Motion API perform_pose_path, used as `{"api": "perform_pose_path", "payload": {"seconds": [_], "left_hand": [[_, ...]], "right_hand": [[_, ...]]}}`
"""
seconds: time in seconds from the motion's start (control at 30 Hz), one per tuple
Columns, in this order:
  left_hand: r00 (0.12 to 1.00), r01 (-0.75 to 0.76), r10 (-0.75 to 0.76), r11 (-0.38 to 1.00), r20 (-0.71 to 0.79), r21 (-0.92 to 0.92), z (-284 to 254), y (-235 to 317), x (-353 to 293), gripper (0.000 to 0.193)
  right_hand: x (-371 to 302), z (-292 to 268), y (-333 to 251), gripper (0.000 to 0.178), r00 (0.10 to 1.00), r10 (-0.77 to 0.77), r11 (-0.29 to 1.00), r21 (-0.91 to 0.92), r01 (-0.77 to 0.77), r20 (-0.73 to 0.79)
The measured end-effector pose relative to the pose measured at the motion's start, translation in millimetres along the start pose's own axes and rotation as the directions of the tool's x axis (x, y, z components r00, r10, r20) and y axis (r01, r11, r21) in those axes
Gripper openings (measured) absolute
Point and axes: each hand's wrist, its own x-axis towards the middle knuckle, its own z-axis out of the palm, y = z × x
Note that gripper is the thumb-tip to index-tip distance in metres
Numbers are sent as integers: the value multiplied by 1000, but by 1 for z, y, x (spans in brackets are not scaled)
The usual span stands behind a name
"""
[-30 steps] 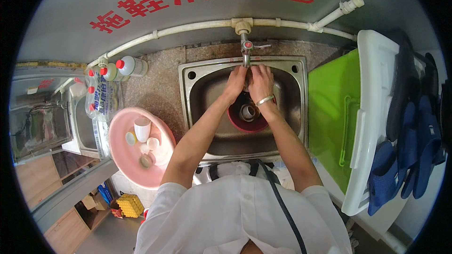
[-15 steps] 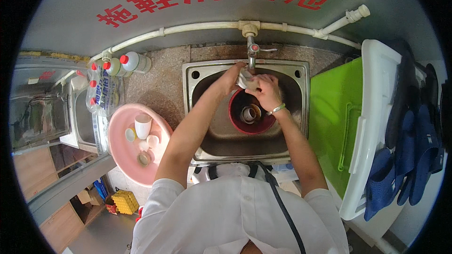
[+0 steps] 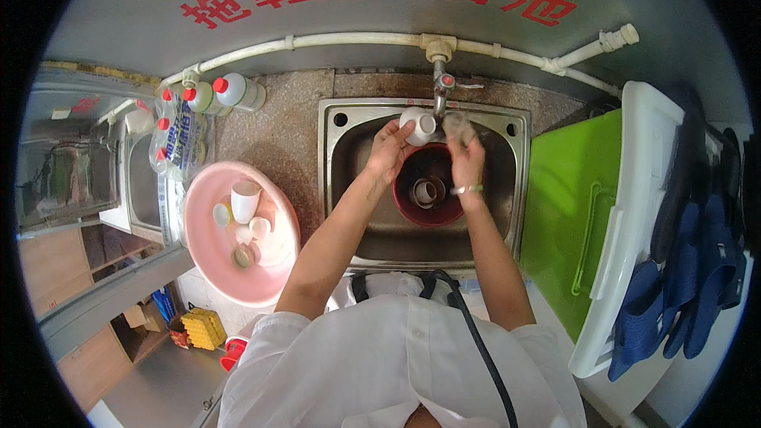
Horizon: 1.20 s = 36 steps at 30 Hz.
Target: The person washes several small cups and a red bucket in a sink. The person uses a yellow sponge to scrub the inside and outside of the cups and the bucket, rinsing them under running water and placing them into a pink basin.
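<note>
My left hand grips a small white cup, tilted, just left of the tap's spout. On its right, my right hand is closed on a pale greyish wad, blurred by motion, like a scrubbing pad; it is a little apart from the cup. Below both hands a dark red basin stands in the steel sink, with a few cups inside it. I cannot tell whether water runs from the tap.
Left of the sink stands a pink basin holding several white cups and small pieces. Bottles with red caps are at the back left. A green and white bin is on the right, with blue slippers beyond it.
My hands have moved apart: the left now shows the white cup clearly beside the tap, while the right has drawn off to the right with the pale wad. The view has shifted slightly.
</note>
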Motion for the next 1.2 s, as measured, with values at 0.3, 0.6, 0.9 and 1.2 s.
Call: {"api": "perform_pose_path", "payload": {"seconds": [0.3,0.6,0.9,1.2], "left_hand": [[975,-221,191,838,111,498,12,-4,-18,14],[997,-9,40,917,68,-399,6,-15,-6,23],[930,-186,341,754,-134,629,5,29,-39,16],[666,-46,743,126,-64,991,-67,117,-229,22]], "right_hand": [[25,39,-13,28,984,37,992,-125,-15,172],[16,28,7,37,780,566,562,568,-602,266],[-12,-31,32,23,943,323,497,-862,-103,74],[-47,-23,162,28,744,597,273,-948,166,302]]}}
